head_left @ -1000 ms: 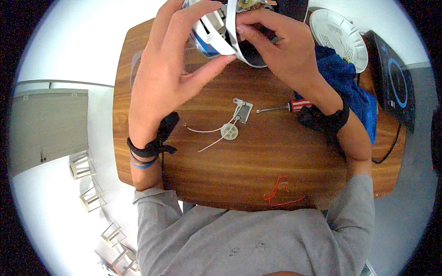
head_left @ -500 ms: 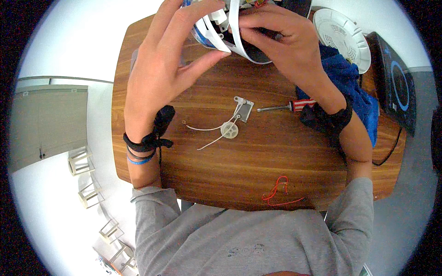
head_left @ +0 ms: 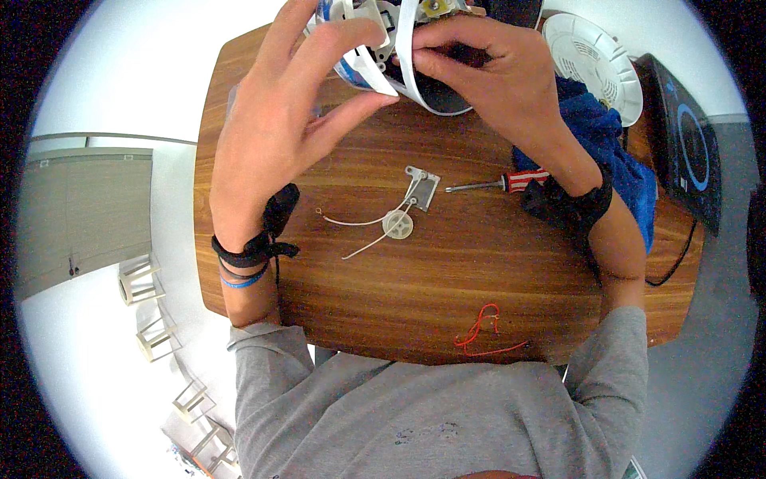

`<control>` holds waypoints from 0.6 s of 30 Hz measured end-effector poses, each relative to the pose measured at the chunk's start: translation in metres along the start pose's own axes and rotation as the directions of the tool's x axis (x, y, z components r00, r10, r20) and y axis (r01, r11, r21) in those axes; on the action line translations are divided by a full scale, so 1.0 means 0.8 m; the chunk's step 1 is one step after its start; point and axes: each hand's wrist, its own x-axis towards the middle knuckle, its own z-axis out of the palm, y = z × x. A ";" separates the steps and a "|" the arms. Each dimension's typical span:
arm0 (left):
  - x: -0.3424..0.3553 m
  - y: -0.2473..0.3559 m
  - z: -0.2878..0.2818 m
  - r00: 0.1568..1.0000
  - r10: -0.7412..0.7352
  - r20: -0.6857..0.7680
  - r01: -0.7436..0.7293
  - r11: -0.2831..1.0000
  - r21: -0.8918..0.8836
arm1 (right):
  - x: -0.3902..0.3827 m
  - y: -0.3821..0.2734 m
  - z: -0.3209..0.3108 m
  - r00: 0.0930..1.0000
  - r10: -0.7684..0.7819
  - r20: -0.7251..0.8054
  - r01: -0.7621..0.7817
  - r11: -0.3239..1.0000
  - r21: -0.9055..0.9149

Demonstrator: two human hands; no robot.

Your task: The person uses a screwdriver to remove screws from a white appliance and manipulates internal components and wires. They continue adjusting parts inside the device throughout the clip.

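At the upper edge, partly cut off, is an opened round white-and-blue plastic housing with mechanical parts inside. My left hand is wrapped round its left side, thumb on the white rim and fingers over the top. On the other side, my right hand pinches at the white rim with thumb and forefinger; its fingertips are partly hidden behind the rim. Below both hands lie a small metal plate with two white wires and a pale round plastic wheel. A screwdriver with a red-and-white handle rests near my right wrist.
Red wire lies near the table's front edge. A blue cloth is bunched at the right, beside a white round vented cover and a black flat panel with a cable. The wooden table has curved edges.
The housing has tilted slightly, so more of its inner parts show, including a yellow piece at the top. Both hands keep their hold with small shifts.
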 end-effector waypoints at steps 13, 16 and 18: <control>-0.005 -0.001 0.006 0.999 -0.026 0.025 0.028 0.992 -0.123 | 0.012 0.001 -0.006 0.970 -0.237 -0.057 0.239 0.971 0.021; -0.002 -0.003 0.006 1.000 0.007 0.028 -0.003 0.989 -0.145 | 0.012 0.003 -0.005 0.970 -0.238 -0.056 0.240 0.970 0.044; 0.000 0.005 0.000 0.995 -0.056 0.077 0.068 0.984 -0.167 | 0.012 0.004 -0.005 0.964 -0.259 -0.064 0.262 0.965 0.036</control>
